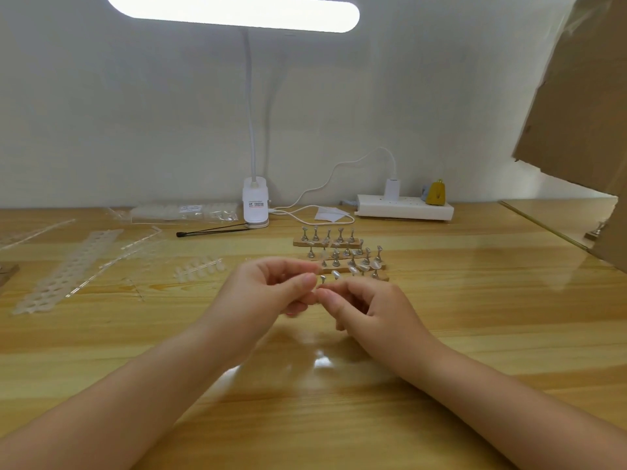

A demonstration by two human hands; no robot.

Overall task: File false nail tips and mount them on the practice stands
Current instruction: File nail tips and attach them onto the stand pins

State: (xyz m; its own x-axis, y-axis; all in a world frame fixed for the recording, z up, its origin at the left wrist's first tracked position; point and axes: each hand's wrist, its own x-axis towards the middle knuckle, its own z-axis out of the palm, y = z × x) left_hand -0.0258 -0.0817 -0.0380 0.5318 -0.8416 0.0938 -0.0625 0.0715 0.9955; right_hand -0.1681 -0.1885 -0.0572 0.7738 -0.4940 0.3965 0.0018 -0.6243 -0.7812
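Left hand (271, 286): raised over the table (475, 317), thumb and forefinger curled in a pinch grip; what it pinches is too small to make out, probably a nail tip.
Right hand (359, 307): fingertips meet the left hand's at the same spot, fingers curled; whether it holds anything of its own I cannot tell.
Stands (342, 254): rows of metal pegs on wooden bases just beyond the hands; several near pegs already carry tips, the back row looks bare.
Spare tips (198, 266): on a sprue to the left, near the emptied strips (68, 269).
Doing it well: keep the tip pinched by its edges, steady it with both hands, then press it squarely onto a bare peg without knocking its neighbours.
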